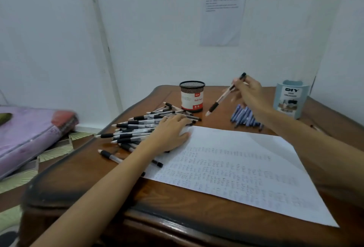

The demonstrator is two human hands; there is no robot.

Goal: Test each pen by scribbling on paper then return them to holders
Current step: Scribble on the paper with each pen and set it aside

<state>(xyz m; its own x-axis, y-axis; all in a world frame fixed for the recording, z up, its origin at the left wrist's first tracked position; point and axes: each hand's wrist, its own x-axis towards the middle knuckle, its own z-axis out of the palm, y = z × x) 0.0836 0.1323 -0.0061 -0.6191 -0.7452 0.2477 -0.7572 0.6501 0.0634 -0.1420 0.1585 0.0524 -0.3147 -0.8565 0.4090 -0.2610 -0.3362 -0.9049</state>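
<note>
Pen (221, 98) hovers beside "Ball Pen" holder (192, 99) ("DIY" organizer (289, 100)).

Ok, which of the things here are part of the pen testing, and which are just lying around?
Part of the job: pen in the right hand, black pen pile under the left hand, blue pens, paper, mesh holder, blue organiser.
Just lying about: wall notice, purple bedding.

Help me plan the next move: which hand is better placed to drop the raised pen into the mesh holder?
Right. The right hand grips the pen in the air just beside the mesh holder; the left hand lies flat on the pen pile, holding nothing.
</note>
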